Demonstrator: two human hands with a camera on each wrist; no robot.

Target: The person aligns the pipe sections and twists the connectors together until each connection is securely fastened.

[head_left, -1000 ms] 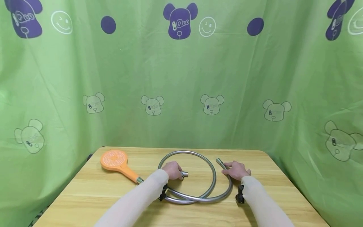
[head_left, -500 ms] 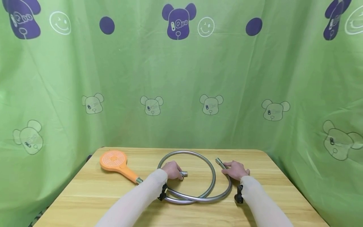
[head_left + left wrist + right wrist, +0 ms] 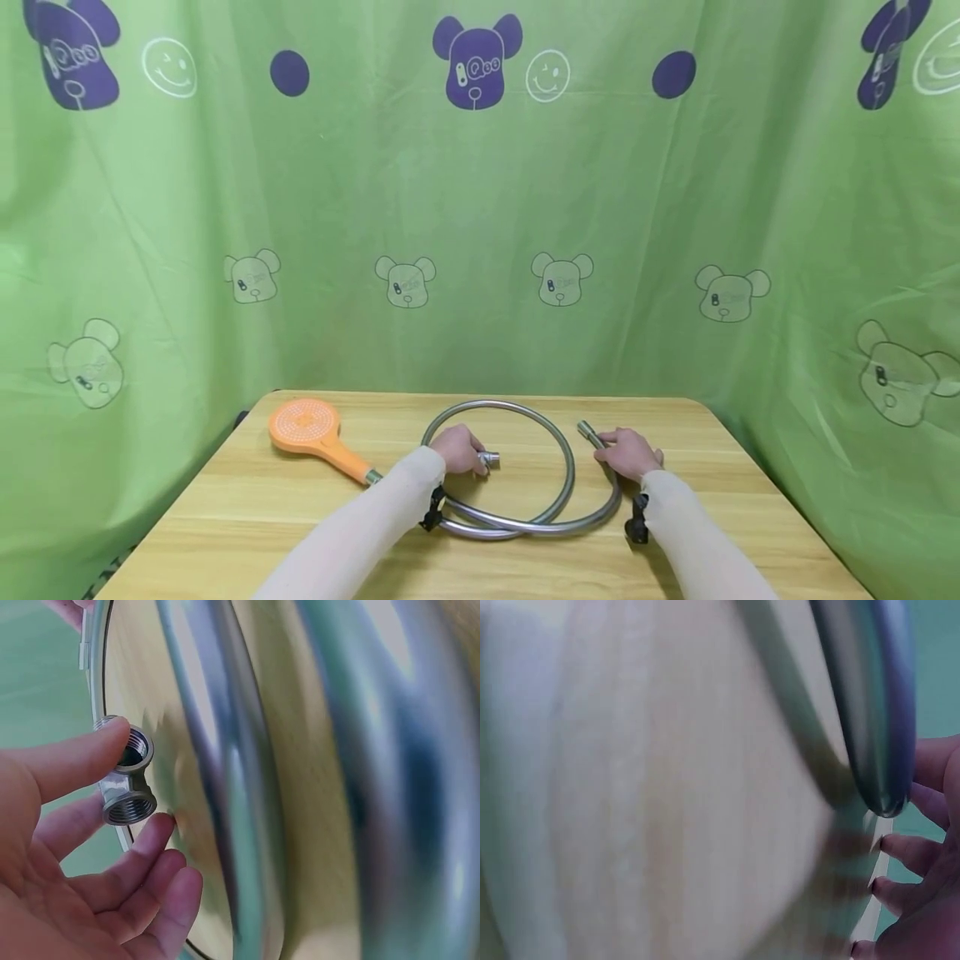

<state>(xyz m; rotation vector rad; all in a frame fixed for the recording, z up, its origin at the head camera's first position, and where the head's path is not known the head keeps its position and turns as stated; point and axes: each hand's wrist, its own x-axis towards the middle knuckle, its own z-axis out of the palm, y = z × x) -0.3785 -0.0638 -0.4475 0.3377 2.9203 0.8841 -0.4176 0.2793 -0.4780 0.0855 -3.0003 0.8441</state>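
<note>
My left hand (image 3: 459,450) pinches a small metal tee fitting (image 3: 491,458) inside the loop of a silver shower hose (image 3: 570,475). In the left wrist view, two threaded openings of the fitting (image 3: 129,806) face the camera, with the thumb on its upper part. On the right, my right hand (image 3: 632,454) holds the hose between thumb and fingers, just below its metal end nut (image 3: 587,430). An orange hand shower (image 3: 303,421) lies at the left of the table, spray face up. The left forearm hides part of the hose and lies close to the shower's threaded end.
The hose lies in a loop and crosses itself near the front of the wooden table (image 3: 720,533). A green patterned curtain (image 3: 480,183) hangs behind the table and along both sides. Black wrist cameras are strapped to both wrists.
The view shifts slightly. Both hands keep their hold and stay in nearly the same place.
</note>
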